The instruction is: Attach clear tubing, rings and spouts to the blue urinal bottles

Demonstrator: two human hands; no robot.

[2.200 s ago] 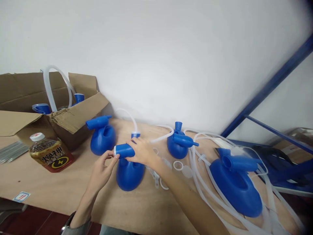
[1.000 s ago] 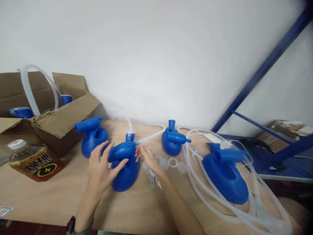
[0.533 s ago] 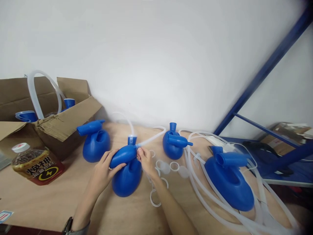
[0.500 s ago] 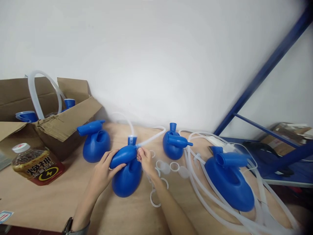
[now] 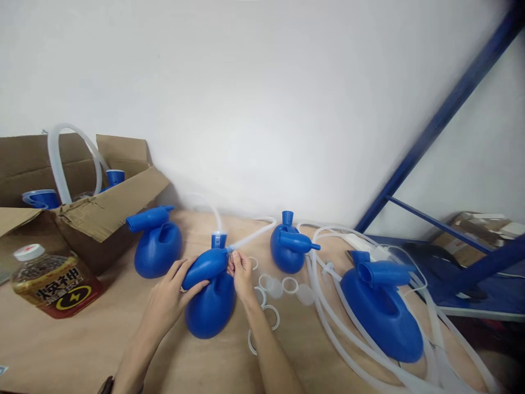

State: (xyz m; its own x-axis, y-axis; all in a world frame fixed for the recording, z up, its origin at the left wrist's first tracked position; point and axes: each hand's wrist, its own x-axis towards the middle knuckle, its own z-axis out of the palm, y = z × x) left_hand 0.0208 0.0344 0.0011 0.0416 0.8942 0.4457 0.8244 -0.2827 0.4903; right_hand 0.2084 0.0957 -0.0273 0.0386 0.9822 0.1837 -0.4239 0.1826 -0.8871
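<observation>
My left hand point(image 5: 176, 284) is wrapped round a blue tapered tube piece point(image 5: 205, 268), thumb below it and fingers above. That piece lies across the top of a blue bottle point(image 5: 210, 309). At its narrow right end, my right hand point(image 5: 241, 269) pinches where a clear hose point(image 5: 256, 234) joins; the fingertips partly hide the joint. Behind, the bottle's flared blue mouth point(image 5: 219, 239) points up, with another pale hose point(image 5: 213, 207) rising from it.
Blue bottles stand left point(image 5: 158, 249), right point(image 5: 287, 254) and far right point(image 5: 381, 314). White rings point(image 5: 290, 285), discs and coiled hoses point(image 5: 328, 323) lie rightward. An open carton point(image 5: 110, 213) and a drink bottle point(image 5: 57, 284) are at left; a blue frame point(image 5: 435, 126) is at right.
The view has tilted slightly, so everything sits a little lower and further left. Both hands keep the same grip on the blue piece and the hose joint.
</observation>
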